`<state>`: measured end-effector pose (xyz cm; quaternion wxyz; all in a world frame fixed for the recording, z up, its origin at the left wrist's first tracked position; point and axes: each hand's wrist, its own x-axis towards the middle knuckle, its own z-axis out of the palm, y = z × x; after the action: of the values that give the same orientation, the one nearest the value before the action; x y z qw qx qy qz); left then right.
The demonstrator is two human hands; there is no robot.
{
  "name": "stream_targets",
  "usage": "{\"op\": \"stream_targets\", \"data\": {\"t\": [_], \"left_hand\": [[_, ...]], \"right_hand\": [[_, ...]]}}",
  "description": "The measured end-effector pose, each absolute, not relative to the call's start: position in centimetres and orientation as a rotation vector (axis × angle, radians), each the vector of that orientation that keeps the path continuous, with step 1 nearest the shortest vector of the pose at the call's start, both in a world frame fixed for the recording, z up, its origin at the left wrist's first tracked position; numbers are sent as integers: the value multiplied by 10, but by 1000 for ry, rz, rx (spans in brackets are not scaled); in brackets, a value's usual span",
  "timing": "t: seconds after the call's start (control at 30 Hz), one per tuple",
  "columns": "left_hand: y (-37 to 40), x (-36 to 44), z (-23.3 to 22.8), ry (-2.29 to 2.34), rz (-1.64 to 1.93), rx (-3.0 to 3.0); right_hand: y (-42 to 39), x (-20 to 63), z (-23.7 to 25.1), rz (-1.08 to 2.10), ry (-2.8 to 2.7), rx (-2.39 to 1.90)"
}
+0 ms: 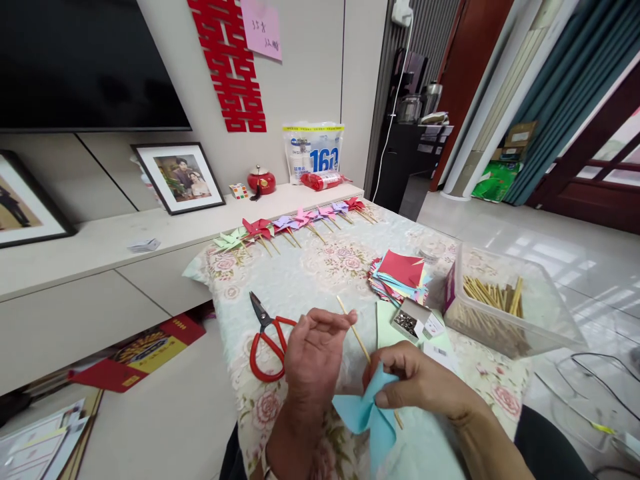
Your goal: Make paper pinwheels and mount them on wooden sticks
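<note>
The stick [360,343] slants away leftward beside the open left hand [315,353], the blue pinwheel [369,410] pinched in the right hand [417,380].

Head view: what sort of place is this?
Probably a living room in a home: a large dark screen, apparently a TV, hangs above a long low cabinet with a framed photo on it.

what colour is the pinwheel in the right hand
The pinwheel is light blue; the head view shows it best.
</note>
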<state>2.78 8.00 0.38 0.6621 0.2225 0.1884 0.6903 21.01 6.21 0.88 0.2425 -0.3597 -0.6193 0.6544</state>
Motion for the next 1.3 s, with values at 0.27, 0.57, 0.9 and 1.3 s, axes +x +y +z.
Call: {"op": "stream_targets", "data": {"t": [0.27, 0.57, 0.9, 1.3], "left_hand": [[82, 34, -1, 637, 1446, 404], [74, 30, 18, 694, 1450, 416], [45, 30, 38, 922, 1419, 507], [35, 34, 48, 1040, 1429, 590]], "right_hand": [[64, 209, 1, 1970, -1589, -867], [72, 217, -1, 1843, -1573, -758], [69, 225, 0, 1843, -1494, -647], [65, 227, -1, 1907, -1478, -625]]}}
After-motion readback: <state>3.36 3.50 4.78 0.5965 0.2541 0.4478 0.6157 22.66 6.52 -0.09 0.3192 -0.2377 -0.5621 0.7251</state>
